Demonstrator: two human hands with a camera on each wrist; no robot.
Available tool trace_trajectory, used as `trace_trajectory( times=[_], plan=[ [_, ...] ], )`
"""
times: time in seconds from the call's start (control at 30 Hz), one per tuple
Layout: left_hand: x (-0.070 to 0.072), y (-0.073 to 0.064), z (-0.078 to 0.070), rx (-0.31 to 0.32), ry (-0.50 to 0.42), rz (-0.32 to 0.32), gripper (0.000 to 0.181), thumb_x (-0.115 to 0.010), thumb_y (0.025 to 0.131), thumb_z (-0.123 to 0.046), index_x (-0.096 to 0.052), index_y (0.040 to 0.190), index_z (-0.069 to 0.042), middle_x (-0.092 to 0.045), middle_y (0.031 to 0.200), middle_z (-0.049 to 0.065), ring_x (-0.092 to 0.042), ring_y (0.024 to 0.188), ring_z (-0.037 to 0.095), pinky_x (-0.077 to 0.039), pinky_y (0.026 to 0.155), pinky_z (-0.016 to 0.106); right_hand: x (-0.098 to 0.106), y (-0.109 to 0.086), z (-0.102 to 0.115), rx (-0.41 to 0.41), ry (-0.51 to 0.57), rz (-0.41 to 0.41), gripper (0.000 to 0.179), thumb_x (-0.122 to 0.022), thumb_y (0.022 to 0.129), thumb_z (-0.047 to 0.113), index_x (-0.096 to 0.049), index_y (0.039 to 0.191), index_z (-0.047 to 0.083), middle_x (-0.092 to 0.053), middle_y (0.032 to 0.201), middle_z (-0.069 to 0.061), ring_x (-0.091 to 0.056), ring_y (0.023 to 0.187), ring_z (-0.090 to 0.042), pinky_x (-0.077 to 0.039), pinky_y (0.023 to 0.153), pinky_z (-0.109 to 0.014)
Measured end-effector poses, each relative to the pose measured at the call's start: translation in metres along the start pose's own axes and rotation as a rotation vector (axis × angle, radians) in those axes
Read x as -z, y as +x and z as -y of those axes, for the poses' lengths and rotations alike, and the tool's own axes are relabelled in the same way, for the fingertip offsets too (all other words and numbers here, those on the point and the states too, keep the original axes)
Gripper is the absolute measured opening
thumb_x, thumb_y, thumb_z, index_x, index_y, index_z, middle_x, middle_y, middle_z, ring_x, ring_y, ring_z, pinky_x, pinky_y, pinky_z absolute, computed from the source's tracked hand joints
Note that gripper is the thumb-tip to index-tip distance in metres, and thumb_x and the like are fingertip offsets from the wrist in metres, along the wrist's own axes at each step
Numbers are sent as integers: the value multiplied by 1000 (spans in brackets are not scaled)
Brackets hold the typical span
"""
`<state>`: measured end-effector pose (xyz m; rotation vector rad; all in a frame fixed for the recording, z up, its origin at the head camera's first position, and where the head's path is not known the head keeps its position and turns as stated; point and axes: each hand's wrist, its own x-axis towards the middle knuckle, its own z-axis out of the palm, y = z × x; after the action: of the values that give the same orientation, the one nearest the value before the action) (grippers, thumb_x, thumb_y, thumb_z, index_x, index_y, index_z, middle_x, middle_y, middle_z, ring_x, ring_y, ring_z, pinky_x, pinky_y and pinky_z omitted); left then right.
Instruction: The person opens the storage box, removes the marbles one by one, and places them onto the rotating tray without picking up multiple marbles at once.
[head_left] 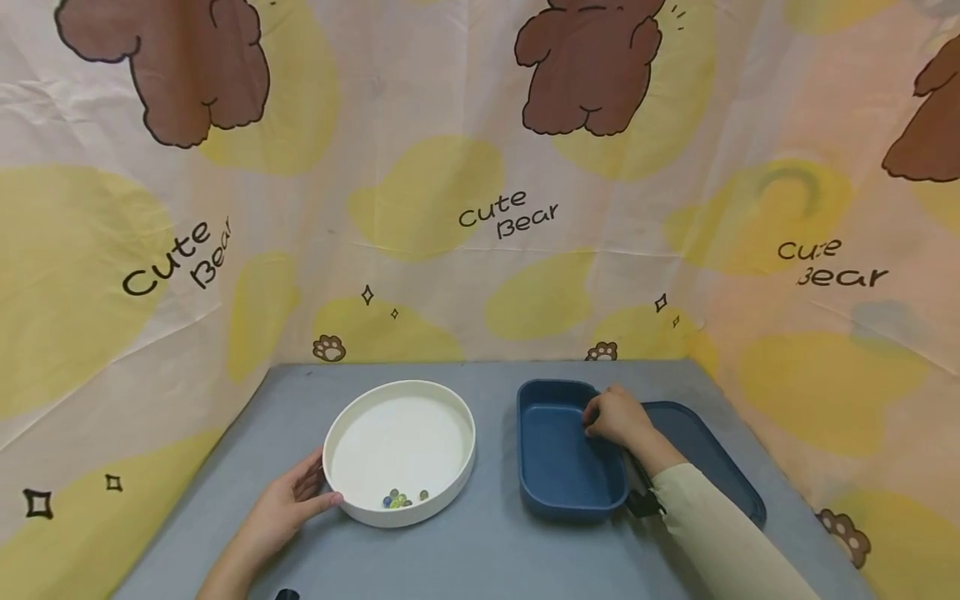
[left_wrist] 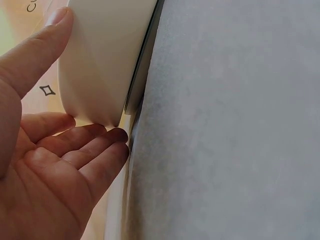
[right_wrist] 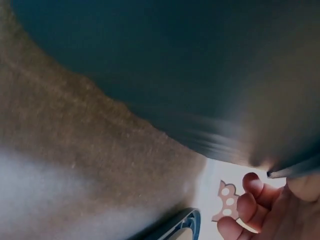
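My left hand (head_left: 288,500) touches the near left side of a round, white, shallow tray (head_left: 408,433). In the left wrist view, its thumb lies along the white wall and its fingertips (left_wrist: 117,135) touch lower down. Several glass marbles (head_left: 397,500) in blue, yellow-green and brownish tones gather at the tray's near edge. Over the right rim of a blue rectangular box (head_left: 566,475), my right hand (head_left: 621,417) reaches with curled fingers pointing inward. Curled fingers (right_wrist: 245,205) also show beside the rim in the right wrist view. I cannot tell whether they hold anything.
A blue lid or tray (head_left: 723,458) lies to the right of the box, partly behind the right forearm. Grey cloth (head_left: 480,550) covers the table. A printed bear curtain (head_left: 420,275) hangs around the back and sides. A small black object (head_left: 287,594) shows at the lower edge.
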<state>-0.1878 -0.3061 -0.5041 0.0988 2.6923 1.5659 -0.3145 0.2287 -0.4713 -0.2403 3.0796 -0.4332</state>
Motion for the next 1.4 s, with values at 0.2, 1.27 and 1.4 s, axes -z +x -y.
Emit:
trace_trajectory(
  times=[0.2, 1.27, 1.4],
  plan=[
    [0, 0, 0, 11, 9, -1, 98, -85, 85, -28, -29, 158, 5, -39, 158, 28, -43, 144, 43, -44, 115, 46, 0, 1, 2, 1, -52, 0, 14, -89, 80, 19, -79, 89, 20, -57, 107, -12, -54, 105, -37, -54, 84, -52],
    [-1, 2, 3, 31, 15, 3, 100, -86, 84, -28, -28, 158, 7, -39, 157, 30, -44, 144, 43, -44, 115, 48, 7, -1, 4, 69, -98, 89, 18, -94, 73, 20, -79, 81, 15, -61, 100, -10, -57, 98, -31, -58, 85, -49],
    [-1, 1, 3, 34, 13, 11, 101, -85, 85, -30, -26, 159, 6, -37, 159, 29, -42, 145, 43, -44, 114, 47, 7, -1, 3, 71, -123, 76, 17, -93, 74, 21, -76, 75, 17, -61, 100, -10, -58, 96, -31, -57, 82, -48]
  ],
)
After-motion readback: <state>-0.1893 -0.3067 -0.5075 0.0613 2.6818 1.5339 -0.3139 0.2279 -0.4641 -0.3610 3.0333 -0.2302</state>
